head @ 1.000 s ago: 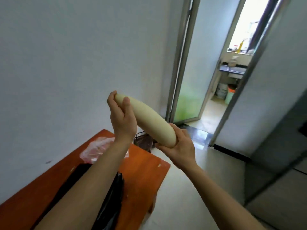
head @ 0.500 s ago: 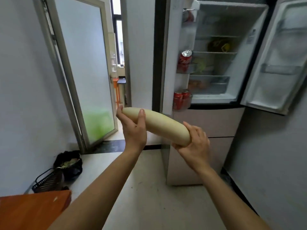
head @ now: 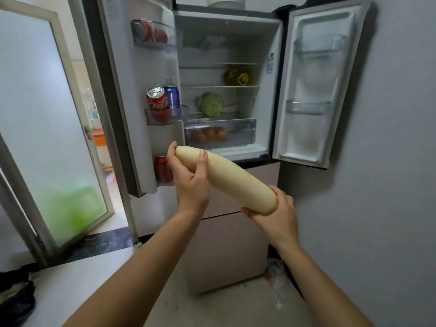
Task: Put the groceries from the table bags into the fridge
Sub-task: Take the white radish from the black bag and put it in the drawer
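Nearest, forearms: both reaching up from the bottom edge toward the centre of the frame.
Left hand [head: 191, 182]: just left of centre, wrapped round the narrow upper-left end of the white radish [head: 226, 179], thumb [head: 203, 159] lying across its top.
Right hand [head: 276, 214]: right of centre and lower, closed under and around the thick lower-right end.
White radish: long, pale, unbagged, slanting from upper left down to lower right, carried clear of everything in front of the fridge [head: 226, 27].
Floor, lower left corner: dark bag [head: 16, 300], partly cut off by the frame edge.
Behind the hands: closed lower drawers [head: 224, 251] of the fridge, centre of frame.
Upper centre: both upper doors swung wide; left door bins carrying drink cans [head: 162, 102]; right door bins [head: 309, 107] bare as far as visible.
Fridge interior: cabbage [head: 210, 105] on a middle shelf, a yellowish pack on the shelf above, oranges [head: 207, 135] in the clear crisper drawer [head: 243, 133] at the bottom.
Step in hand: apparently the carry, radish brought to the open fridge, not yet inside.
Next move: probably lifting the radish to shelf height and turning it lengthwise or diagonal, since it looks nearly as long as a shelf is wide.
Likely spot: open shelf space right of the cabbage, or the shelf above.
Caution: keep the leading end clear of the left door bins and cans.
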Action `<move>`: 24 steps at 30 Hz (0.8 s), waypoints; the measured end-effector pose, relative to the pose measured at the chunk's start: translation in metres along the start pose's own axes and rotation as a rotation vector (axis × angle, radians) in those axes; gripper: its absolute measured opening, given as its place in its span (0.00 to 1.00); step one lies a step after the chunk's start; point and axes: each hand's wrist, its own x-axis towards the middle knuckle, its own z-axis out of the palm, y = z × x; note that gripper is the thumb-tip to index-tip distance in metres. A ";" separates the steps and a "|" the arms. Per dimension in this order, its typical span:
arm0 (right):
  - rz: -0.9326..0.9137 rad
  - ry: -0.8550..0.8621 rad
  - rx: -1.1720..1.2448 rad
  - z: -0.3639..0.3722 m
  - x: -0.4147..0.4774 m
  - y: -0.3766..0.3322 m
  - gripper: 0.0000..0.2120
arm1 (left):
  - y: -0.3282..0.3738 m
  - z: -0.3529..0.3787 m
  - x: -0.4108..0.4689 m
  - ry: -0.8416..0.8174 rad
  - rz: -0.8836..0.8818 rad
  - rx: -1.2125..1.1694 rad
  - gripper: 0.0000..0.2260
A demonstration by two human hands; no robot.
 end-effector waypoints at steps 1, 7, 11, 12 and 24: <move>-0.011 -0.004 -0.003 -0.001 0.013 0.008 0.42 | -0.009 0.013 0.010 -0.003 -0.008 -0.002 0.29; -0.126 -0.041 -0.077 0.010 0.122 0.053 0.36 | -0.087 0.096 0.103 -0.016 -0.097 -0.012 0.29; -0.127 -0.052 -0.142 0.037 0.212 0.064 0.38 | -0.142 0.147 0.186 -0.061 -0.191 -0.048 0.34; -0.128 -0.061 -0.150 0.045 0.234 0.064 0.38 | -0.152 0.158 0.208 -0.066 -0.213 -0.041 0.36; -0.033 -0.065 0.143 0.154 0.430 0.090 0.29 | -0.251 0.264 0.407 -0.344 -0.120 0.295 0.41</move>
